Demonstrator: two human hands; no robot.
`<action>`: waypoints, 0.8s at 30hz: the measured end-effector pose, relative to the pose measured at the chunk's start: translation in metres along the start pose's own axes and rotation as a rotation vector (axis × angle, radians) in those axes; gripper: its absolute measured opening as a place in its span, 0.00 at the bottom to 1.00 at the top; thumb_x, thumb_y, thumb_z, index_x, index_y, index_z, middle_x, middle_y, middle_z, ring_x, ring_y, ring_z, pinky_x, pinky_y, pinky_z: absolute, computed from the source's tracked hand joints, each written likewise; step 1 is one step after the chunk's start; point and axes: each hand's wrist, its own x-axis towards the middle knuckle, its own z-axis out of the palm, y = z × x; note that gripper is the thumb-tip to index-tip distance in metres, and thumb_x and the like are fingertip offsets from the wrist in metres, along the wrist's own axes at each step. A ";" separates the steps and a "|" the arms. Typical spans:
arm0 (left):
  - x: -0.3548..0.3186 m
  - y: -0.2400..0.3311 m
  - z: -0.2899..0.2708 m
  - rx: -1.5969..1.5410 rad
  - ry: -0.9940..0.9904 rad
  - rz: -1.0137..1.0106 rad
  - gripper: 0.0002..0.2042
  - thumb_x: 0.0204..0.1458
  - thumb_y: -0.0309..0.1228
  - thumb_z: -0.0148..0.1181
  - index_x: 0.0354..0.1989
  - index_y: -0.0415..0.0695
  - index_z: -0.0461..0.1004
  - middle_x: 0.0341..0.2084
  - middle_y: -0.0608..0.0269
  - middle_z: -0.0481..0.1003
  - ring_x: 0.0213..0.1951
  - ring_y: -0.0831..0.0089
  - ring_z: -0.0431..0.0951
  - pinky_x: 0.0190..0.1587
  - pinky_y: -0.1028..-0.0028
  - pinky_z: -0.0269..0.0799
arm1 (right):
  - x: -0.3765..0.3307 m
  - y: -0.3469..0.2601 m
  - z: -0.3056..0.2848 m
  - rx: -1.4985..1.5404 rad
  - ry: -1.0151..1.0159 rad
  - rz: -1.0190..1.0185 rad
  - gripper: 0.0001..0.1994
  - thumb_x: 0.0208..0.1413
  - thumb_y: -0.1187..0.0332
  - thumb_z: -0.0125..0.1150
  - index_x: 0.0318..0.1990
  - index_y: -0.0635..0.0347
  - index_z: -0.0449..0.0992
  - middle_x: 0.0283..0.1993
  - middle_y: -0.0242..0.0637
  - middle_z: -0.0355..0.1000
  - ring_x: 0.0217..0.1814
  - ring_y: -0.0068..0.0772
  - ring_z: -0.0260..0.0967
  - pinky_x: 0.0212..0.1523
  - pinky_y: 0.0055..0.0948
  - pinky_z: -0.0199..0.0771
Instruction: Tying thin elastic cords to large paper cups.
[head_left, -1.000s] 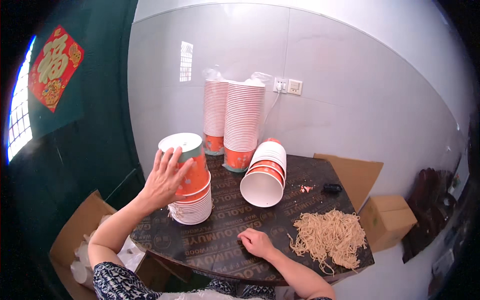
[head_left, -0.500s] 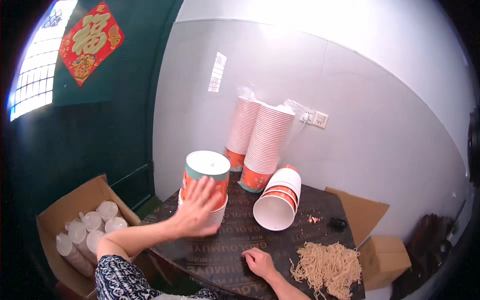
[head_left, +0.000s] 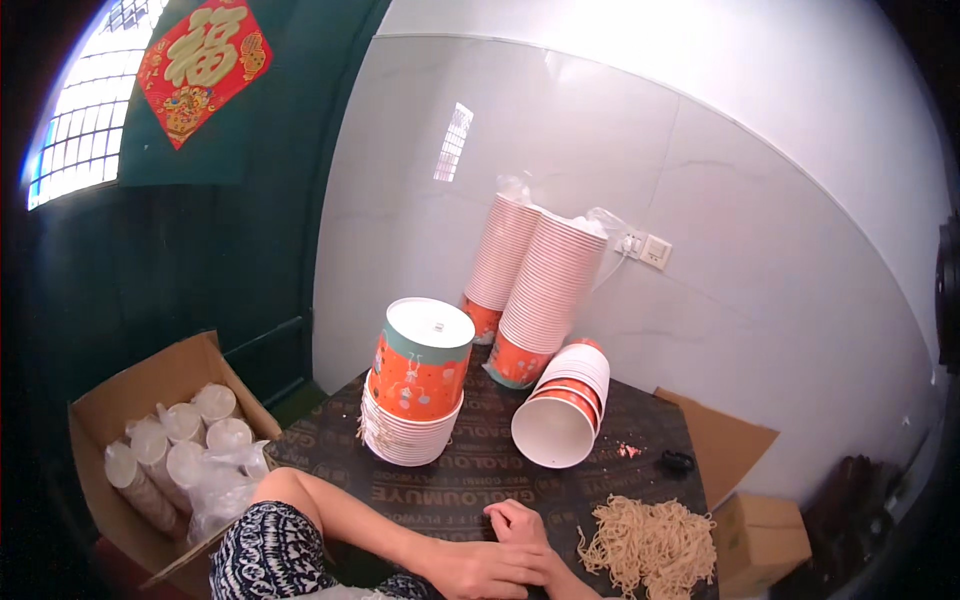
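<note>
My left hand [head_left: 487, 570] lies over my right wrist near the table's front edge, fingers laid flat and holding nothing. Loosely curled, my right hand [head_left: 516, 522] rests on the dark table [head_left: 440, 515], and no object shows in it. Beyond my hands stands a stack of upside-down paper tubs [head_left: 418, 385], orange and green with white rims. Tan strands hang at the stack's left side. To its right, several nested tubs [head_left: 555, 430] lie tipped over, open end toward me. A heap of tan strands [head_left: 655, 548] sits right of my right hand.
Two tall tub stacks [head_left: 550, 285] in clear plastic lean near the wall. A small black object [head_left: 677, 461] and pinkish scraps [head_left: 628, 450] lie at the table's right. On the left, an open carton [head_left: 95, 420] holds wrapped white stacks; another carton [head_left: 765, 535] stands right of the table.
My left hand has come away from the upside-down tub stack, down and right onto my right wrist. The right hand stays put. The view has shifted slightly.
</note>
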 end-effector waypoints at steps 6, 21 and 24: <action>0.030 0.002 -0.018 -0.018 0.260 0.257 0.21 0.53 0.43 0.57 0.38 0.32 0.75 0.44 0.38 0.74 0.49 0.40 0.74 0.57 0.41 0.64 | 0.005 0.004 0.001 0.025 -0.026 0.018 0.09 0.60 0.67 0.55 0.40 0.60 0.79 0.39 0.42 0.77 0.40 0.47 0.76 0.39 0.38 0.77; 0.078 0.046 -0.097 0.131 1.071 0.211 0.24 0.66 0.41 0.41 0.19 0.43 0.72 0.16 0.57 0.77 0.22 0.63 0.79 0.42 0.57 0.78 | 0.005 0.010 0.002 0.138 0.020 -0.011 0.08 0.59 0.68 0.56 0.38 0.60 0.80 0.37 0.42 0.77 0.38 0.46 0.77 0.38 0.36 0.76; 0.075 0.046 -0.097 0.135 1.151 0.235 0.24 0.66 0.40 0.42 0.17 0.43 0.72 0.16 0.58 0.77 0.21 0.66 0.78 0.40 0.58 0.78 | 0.006 0.008 -0.001 0.075 -0.014 -0.010 0.08 0.59 0.69 0.56 0.38 0.60 0.80 0.37 0.43 0.77 0.39 0.46 0.77 0.38 0.36 0.76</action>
